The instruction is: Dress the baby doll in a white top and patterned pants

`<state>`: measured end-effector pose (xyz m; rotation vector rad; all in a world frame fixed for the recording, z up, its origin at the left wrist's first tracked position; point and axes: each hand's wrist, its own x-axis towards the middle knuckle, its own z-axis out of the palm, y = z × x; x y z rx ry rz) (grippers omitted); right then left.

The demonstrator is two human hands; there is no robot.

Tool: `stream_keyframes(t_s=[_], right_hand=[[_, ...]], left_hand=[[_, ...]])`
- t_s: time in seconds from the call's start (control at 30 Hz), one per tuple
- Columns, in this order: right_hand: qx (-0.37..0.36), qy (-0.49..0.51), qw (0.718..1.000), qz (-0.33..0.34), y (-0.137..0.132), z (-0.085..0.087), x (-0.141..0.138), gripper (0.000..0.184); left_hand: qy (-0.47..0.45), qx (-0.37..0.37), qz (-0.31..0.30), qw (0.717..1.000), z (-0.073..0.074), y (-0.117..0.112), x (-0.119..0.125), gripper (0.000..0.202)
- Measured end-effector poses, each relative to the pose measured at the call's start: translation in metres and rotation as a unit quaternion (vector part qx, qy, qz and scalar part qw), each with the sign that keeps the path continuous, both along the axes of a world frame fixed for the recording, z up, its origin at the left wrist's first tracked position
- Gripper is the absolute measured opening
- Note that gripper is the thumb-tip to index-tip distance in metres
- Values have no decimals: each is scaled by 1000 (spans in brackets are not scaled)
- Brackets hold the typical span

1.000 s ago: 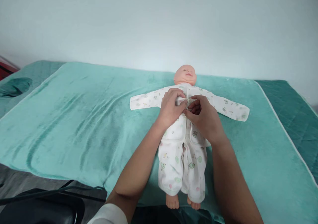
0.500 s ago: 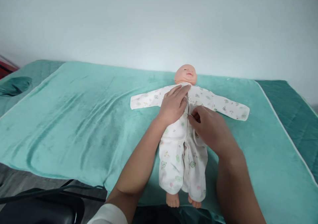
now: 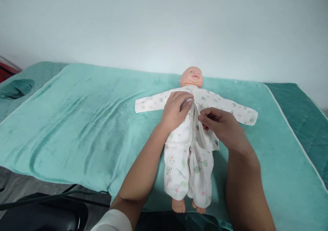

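A baby doll [image 3: 191,76] lies on its back in a white printed shirt [image 3: 216,99] and matching trousers [image 3: 178,169], arms spread and bare feet toward me. My left hand [image 3: 176,109] rests on the doll's chest, thumb apart from the curved fingers, their tips by the shirt's front opening. My right hand [image 3: 215,121] is closed in a pinch on the edge of the shirt's right-hand front panel. That panel [image 3: 206,137] is lifted away from the body, with its lower corner hanging beside the trousers' waist.
A turquoise blanket [image 3: 64,128] covers the bed under the doll, with folds on the left. Darker quilted fabric [image 3: 289,101] shows at the right end. A pale wall [image 3: 153,26] stands behind. At the lower left are a black chair [image 3: 43,214] and grey floor.
My right hand has pulled the shirt's front panel outward to the right, opening a gap at the front. My left fingers have drawn back slightly from the collar and bent more.
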<state>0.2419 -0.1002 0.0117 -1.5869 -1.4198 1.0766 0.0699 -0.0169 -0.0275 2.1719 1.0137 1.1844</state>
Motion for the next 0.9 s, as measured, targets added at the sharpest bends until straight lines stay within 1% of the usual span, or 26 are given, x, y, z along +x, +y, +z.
stream_keyframes(t_s=[0.07,0.13,0.2,0.27,0.4,0.47,0.5,0.63,0.7,0.8,0.9], right_hand=[[8,43,999,-16,-1,-4,-2,24],[15,78,996,-31,-1,-6,-4,23],[21,103,994,-40,-2,-7,-8,23],[21,110,993,-47,-2,-7,-12,22],[18,98,993,-60,-1,-9,-16,21],[16,102,993,-60,0,-10,-16,23],[16,106,992,-60,1,-11,-16,23],[15,125,990,-61,2,-14,-12,24],[13,135,989,-61,2,-16,-11,23],[17,148,987,-61,3,-19,-8,23],[18,156,986,-57,3,-21,-6,26]], left_hand=[[-1,-51,-9,999,10,-6,-8,17],[25,-121,-58,991,19,-11,-17,17],[55,-165,-115,978,25,-13,-24,14],[72,-171,-137,973,27,-14,-27,9],[83,-145,-141,976,24,-14,-26,6],[70,-151,-152,974,24,-13,-26,7],[57,-167,-161,971,24,-13,-26,9],[-17,-268,-189,945,27,-14,-30,17],[-55,-300,-198,932,27,-15,-30,18],[-95,-328,-203,918,25,-17,-28,17],[-104,-338,-200,914,24,-18,-25,18]])
